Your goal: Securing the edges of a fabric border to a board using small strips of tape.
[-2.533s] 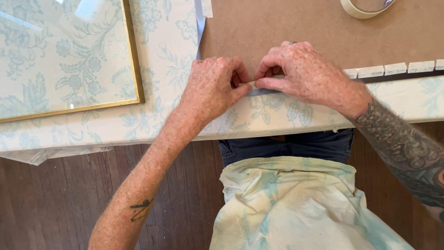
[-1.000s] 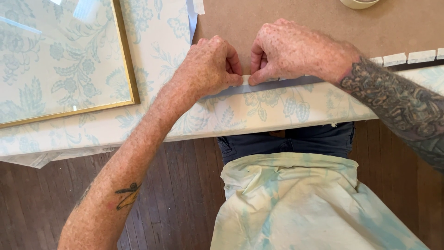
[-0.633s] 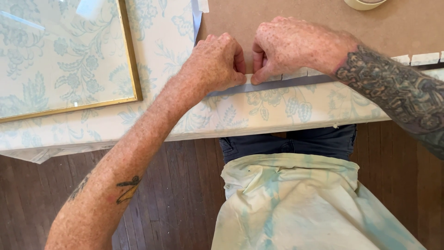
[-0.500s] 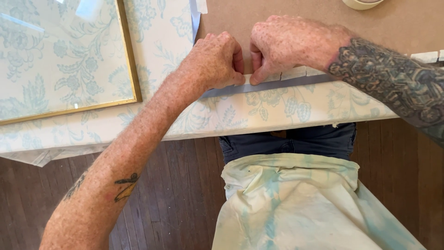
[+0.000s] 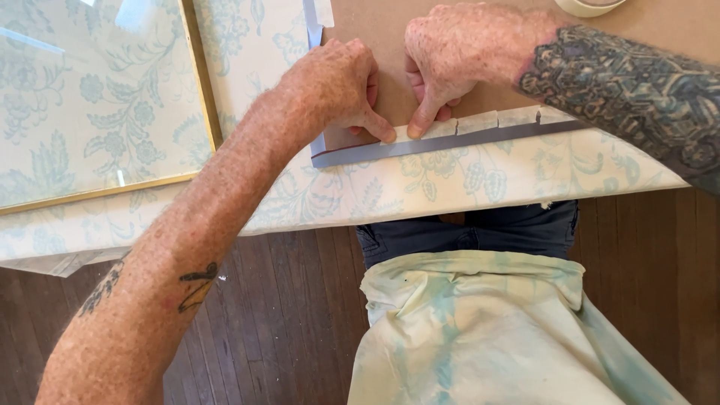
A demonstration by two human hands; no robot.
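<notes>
Both hands, left [image 5: 334, 86] and right [image 5: 457, 52], were curled nearly closed, fingertips pressing one tape strip [image 5: 480, 122] (cream pieces) along the brown board [image 5: 487, 94] at the bench's [image 5: 450, 187] near edge.

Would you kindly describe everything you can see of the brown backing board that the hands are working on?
The brown backing board looks like plain kraft cardboard, matte and flat, lying on the floral-patterned table covering. Its near edge sits against a grey frame strip, with short pale tape pieces along that edge. The left hand and right hand press thumbs down at the edge. A tape roll rests near its far side.
</notes>
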